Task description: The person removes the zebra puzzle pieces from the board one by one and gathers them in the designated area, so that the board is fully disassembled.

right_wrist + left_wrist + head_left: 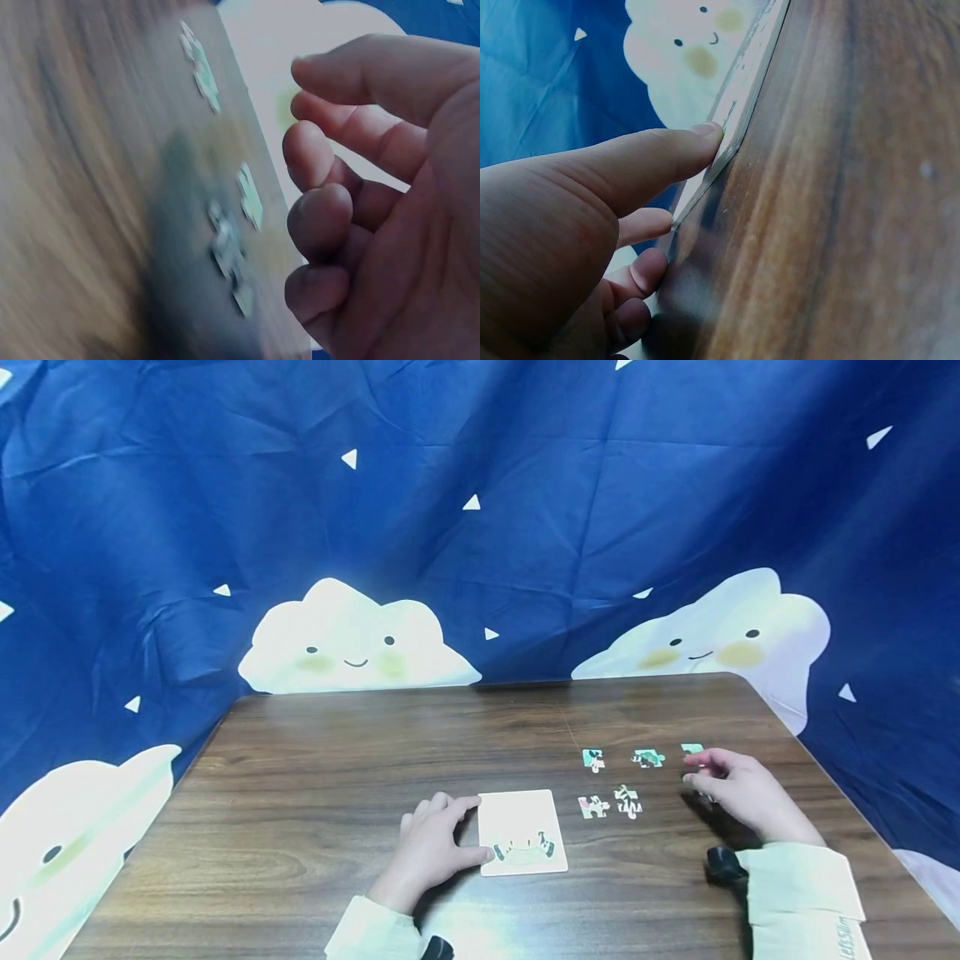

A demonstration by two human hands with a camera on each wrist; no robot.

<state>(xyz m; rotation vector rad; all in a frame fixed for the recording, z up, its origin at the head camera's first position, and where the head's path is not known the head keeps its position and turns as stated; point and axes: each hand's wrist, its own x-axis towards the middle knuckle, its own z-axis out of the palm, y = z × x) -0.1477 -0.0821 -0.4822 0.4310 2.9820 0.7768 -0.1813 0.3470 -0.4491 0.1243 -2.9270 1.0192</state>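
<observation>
A pale square puzzle board (517, 817) with a line of small printed figures lies flat on the table. My left hand (435, 847) is at its left side; the thumb (697, 142) presses on the edge and the index finger touches the far corner. To the right are loose jigsaw pieces in two rows, among them a green one (648, 758) and a pinkish one (593, 807). Above the rightmost pieces hovers my right hand (753, 797), fingers loosely bent, nothing between them. In the right wrist view, a dark-and-white piece (227, 244) lies below the fingertips, partly in shadow.
The brown wooden table (315, 793) carries the board and pieces. A blue cloth (480, 527) with smiling clouds hangs behind its far edge. Another piece (592, 760) lies at the left of the far row. Dark wrist-camera mounts sit at both cuffs.
</observation>
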